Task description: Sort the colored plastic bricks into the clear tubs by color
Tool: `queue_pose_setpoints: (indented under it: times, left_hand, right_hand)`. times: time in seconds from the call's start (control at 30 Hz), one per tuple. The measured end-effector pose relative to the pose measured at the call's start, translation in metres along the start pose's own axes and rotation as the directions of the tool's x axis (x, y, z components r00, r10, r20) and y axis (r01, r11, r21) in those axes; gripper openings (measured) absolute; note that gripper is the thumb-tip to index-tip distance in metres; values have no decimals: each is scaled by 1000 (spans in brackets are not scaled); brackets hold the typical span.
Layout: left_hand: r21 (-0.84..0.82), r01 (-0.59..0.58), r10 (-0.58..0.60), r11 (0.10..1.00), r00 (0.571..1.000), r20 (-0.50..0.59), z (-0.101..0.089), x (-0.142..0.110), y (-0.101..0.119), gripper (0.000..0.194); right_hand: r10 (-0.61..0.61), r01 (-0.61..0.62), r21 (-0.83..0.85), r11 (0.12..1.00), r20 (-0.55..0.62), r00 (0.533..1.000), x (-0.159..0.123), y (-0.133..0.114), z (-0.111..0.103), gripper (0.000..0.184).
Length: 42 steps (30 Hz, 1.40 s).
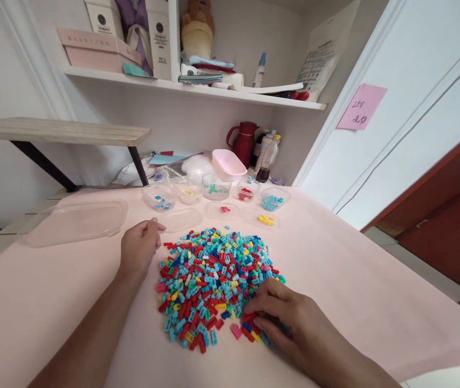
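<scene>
A wide heap of small toy bricks (217,269) in red, blue, turquoise, green and yellow lies on the pink tabletop. At its near right edge, my right hand (290,318) is closed, thumb and fingertips around a red toy brick (248,318). Loose bricks lie beside and partly under this hand. Left of the heap, my left hand (138,248) has its fingers curled in, close to a clear lid (181,220); whatever they may hold is hidden. Behind the heap, one lid carries pink bricks (225,209) and another yellow bricks (267,220).
Clear tubs of sorted bricks stand in a row, including a turquoise one (274,199) and a red one (248,191). A large clear lid (76,222) lies at left. Behind are a pink basin (230,163), a red jug (245,143), bottles (268,159) and a wooden stand (60,131).
</scene>
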State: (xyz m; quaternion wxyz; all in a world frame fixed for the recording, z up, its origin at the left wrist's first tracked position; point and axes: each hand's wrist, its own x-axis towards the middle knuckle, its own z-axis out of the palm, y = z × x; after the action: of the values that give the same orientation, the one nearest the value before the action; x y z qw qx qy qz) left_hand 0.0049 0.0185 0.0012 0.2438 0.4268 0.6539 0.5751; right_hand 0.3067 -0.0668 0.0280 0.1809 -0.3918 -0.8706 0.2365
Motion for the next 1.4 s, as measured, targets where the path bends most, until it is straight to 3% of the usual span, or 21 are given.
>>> queue_pose_setpoints:
  times: [0.37, 0.73, 1.0, 1.4]
  left_hand:
    - [20, 1, -1, 1000, 1000, 5, -1, 1, 0, 35]
    - [26, -3, 3, 1000, 1000, 12, 0, 1, 1, 34]
    - [22, -18, 18, 1000, 1000, 11, 0, 1, -1, 35]
    - [31, -35, 35, 999, 999, 17, 0, 1, -5, 34]
  right_hand:
    - [-19, 19, -77, 997, 6, 1000, 3, 1, 3, 24]
    - [69, -62, 109, 992, -61, 996, 4, 6, 8, 20]
    - [81, -74, 191, 979, -27, 996, 5, 4, 3, 18]
    - [-6, 7, -128, 992, 9, 1000, 2, 0, 8, 24]
